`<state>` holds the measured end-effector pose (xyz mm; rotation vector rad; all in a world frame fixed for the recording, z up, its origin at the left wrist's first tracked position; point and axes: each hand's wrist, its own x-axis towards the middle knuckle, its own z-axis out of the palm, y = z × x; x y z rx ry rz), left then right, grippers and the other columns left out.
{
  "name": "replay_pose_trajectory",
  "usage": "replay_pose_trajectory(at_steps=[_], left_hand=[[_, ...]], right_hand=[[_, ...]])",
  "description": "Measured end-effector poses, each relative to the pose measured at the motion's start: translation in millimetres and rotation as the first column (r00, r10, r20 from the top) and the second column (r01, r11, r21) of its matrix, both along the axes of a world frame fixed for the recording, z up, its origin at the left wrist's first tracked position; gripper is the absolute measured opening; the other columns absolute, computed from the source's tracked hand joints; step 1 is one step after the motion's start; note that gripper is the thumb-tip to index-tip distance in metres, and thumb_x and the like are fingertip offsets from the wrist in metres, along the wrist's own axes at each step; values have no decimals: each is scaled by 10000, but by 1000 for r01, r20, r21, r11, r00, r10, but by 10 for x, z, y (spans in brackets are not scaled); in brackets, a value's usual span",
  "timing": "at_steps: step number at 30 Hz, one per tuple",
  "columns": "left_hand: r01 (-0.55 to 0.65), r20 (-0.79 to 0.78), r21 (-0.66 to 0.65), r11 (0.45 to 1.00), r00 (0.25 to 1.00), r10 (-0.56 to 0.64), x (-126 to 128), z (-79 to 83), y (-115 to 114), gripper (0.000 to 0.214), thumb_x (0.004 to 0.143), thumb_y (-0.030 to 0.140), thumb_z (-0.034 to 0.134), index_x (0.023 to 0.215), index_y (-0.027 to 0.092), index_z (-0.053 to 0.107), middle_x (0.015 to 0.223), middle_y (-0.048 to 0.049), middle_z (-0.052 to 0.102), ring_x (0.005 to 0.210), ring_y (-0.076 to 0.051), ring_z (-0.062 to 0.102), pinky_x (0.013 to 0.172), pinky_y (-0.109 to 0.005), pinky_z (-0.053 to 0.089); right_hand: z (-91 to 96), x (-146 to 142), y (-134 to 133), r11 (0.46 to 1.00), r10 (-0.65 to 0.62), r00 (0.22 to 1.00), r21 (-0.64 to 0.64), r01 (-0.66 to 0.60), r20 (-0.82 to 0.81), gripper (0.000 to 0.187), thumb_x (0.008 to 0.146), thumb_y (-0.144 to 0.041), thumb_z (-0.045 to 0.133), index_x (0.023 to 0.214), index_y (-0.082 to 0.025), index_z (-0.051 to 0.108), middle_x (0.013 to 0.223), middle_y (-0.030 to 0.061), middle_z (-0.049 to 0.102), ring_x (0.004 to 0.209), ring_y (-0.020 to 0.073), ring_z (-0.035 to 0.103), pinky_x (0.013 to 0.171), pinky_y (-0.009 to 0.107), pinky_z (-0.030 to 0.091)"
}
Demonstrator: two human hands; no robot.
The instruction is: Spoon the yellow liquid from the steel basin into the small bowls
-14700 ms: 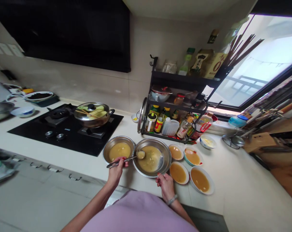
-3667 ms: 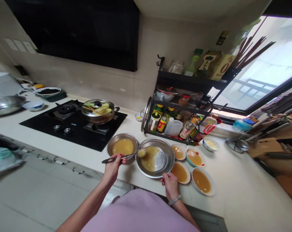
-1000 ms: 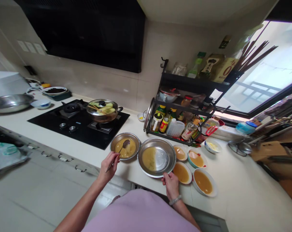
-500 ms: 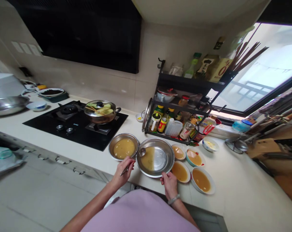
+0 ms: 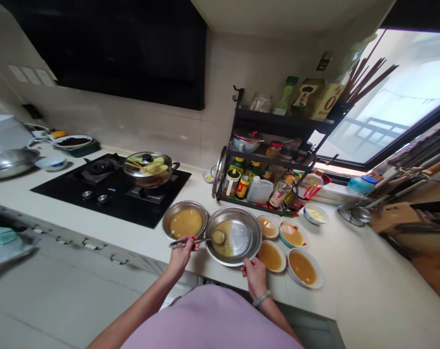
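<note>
Spreading across the scene, a smooth white counter [image 5: 345,261] carries a rectangular black glass hob [image 5: 121,208] at far left. Nearer the middle, a wide round steel basin [image 5: 243,237] looks tilted, its cloudy yellow liquid [image 5: 225,248] pooled leftward; a smaller round steel bowl [image 5: 169,216] stands just left, and four pale-rimmed round bowls [image 5: 319,279] of brownish liquid sit right. The bare right hand [image 5: 255,277] pinches the basin's near rim; the bare left hand [image 5: 182,252] is wrapped round a slim metal ladle [image 5: 218,237], cup within the basin (dipping or just above, I cannot tell). Scooping seems in hand; lifting calls for a level cup.
</note>
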<state>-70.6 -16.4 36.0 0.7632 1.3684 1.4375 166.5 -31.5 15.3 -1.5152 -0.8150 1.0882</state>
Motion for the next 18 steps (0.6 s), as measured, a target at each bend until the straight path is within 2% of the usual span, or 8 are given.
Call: replay_pose_trajectory(at_steps=[9, 14, 18], left_hand=[[-70, 97, -35, 997, 993, 73, -12, 235, -23, 231, 657, 356, 704, 703, 142, 630, 638, -26, 660, 558, -156, 621, 633, -307, 523], [-123, 178, -52, 991, 975, 130, -53, 280, 3, 183, 657, 291, 704, 702, 131, 626, 688, -39, 664, 540, -137, 607, 617, -302, 524], [-170, 177, -15, 985, 969, 169, -165, 329, 3, 196, 647, 291, 711, 724, 126, 638, 698, -44, 668, 553, -138, 611, 634, -306, 527]], right_hand=[[11, 11, 24, 1000, 15, 1000, 4, -15, -5, 170, 571, -327, 581, 503, -182, 525, 405, -28, 500, 374, 96, 428, 359, 201, 302], [2, 19, 30, 1000, 11, 1000, 1, -11, -4, 162, 565, -323, 580, 504, -184, 524, 406, -29, 495, 391, 106, 451, 360, 201, 309], [12, 20, 24, 1000, 10, 1000, -5, -10, -4, 174, 567, -330, 592, 505, -186, 518, 409, -25, 505, 381, 102, 441, 362, 203, 308]])
